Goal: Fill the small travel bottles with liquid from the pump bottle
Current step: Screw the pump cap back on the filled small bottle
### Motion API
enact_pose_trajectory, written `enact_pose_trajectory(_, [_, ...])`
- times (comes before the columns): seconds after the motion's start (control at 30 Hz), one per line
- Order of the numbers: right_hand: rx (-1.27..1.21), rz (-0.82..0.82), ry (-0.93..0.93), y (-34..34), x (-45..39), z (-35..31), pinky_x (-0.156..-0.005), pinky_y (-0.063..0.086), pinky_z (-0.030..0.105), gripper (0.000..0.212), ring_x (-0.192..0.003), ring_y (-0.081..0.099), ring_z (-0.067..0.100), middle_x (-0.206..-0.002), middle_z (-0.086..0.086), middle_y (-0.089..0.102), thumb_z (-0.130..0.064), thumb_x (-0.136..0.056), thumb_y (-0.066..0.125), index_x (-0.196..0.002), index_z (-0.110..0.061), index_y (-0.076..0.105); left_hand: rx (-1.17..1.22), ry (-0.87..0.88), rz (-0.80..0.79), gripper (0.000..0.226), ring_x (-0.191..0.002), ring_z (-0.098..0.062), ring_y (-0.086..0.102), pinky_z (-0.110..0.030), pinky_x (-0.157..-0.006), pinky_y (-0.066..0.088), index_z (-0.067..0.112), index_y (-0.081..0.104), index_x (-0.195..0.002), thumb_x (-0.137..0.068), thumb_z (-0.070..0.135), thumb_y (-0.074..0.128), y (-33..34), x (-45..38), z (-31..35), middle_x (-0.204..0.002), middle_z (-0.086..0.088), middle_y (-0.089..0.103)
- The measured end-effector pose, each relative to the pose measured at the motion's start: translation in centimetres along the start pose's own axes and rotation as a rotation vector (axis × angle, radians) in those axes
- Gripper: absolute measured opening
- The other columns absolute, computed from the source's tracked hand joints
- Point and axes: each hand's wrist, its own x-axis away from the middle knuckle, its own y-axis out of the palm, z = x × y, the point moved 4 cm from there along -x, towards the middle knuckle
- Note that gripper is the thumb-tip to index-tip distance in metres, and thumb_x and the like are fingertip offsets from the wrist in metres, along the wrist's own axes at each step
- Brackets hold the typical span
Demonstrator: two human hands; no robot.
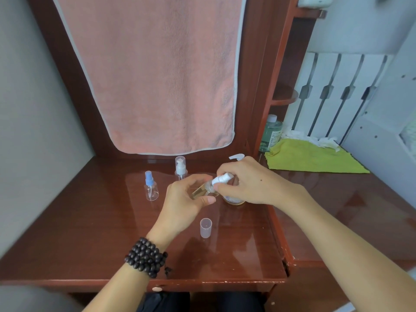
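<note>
Gripping a filled travel bottle (203, 190) in the left hand (186, 199), the right hand (245, 181) pinches its white spray top (221, 178); best twisted on straight and snug to avoid leaks.

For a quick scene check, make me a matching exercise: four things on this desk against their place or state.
1 clear cap
2 blue-topped spray bottle
3 green cloth
4 small bottle with amber liquid

A held tilted between both hands
B stands alone, nearest the desk's front edge
C lies at the far right of the desk
D stands upright, empty, left of the hands

Pairs: 1-B, 2-D, 3-C, 4-A
</note>
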Motion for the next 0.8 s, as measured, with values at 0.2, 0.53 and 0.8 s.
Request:
enact_pose_trajectory(0.2, [0.019, 0.106, 0.087, -0.1, 0.5, 0.2, -0.066, 0.037, 0.013, 0.042, -0.062, 0.053, -0.001, -0.056, -0.007, 0.055, -0.063, -0.085, 0.054, -0.076, -0.022, 0.061, 0.003, 0.027, 0.076, 0.045, -0.095, 0.000, 0.070, -0.014, -0.084, 0.053, 0.027, 0.071, -0.102, -0.071, -0.004, 0.082, 0.0, -0.1, 0.1, -0.095, 0.011, 0.075])
enact_pose_trajectory(0.53, [-0.043, 0.117, 0.098, -0.4, 0.2, 0.2, -0.057, 0.033, 0.014, 0.024, -0.059, 0.048, -0.001, -0.062, -0.005, 0.063, -0.041, -0.092, 0.055, -0.081, -0.022, 0.064, 0.023, 0.017, 0.044, 0.048, -0.097, -0.001, 0.071, -0.016, -0.087, 0.053, 0.024, 0.073, -0.106, -0.071, -0.008, 0.079, 0.3, -0.1, 0.2, -0.097, 0.012, 0.076])
enact_pose_trajectory(0.8, [-0.113, 0.134, -0.029, -0.8, 0.5, -0.8, -0.050, 0.043, 0.030, 0.014, -0.051, 0.055, 0.026, -0.064, 0.013, 0.059, -0.033, -0.084, 0.064, -0.081, -0.020, 0.060, -0.031, 0.013, 0.017, 0.041, -0.088, 0.001, 0.070, -0.016, -0.078, 0.050, 0.023, 0.071, -0.113, -0.080, -0.002, 0.074, 0.4, 0.1, -0.2, -0.095, 0.014, 0.075])
